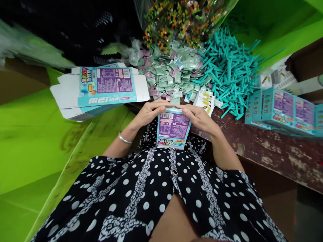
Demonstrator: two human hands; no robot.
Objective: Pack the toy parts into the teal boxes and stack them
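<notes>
A teal and purple box (173, 129) stands upright against my body at the table's front edge. My left hand (152, 112) holds its upper left side, thumb and fingers at the top edge. On the upper right corner, my right hand (198, 116) grips the same box, its thumb on the printed face. The fingertips of both hands nearly meet along the box's top. Just beyond the hands lie many small green and pink sachets (174, 72). A white printed sheet (205, 102) with yellow pictures lies beside my right hand.
Flattened teal and white cartons (113, 84) are stacked at the left. Teal plastic sticks (229, 70) form a pile right of the sachets. Several made-up boxes (280, 106) stand on the dark red table (267, 144) at the right. A clear bag of colourful pieces (179, 20) sits at the back.
</notes>
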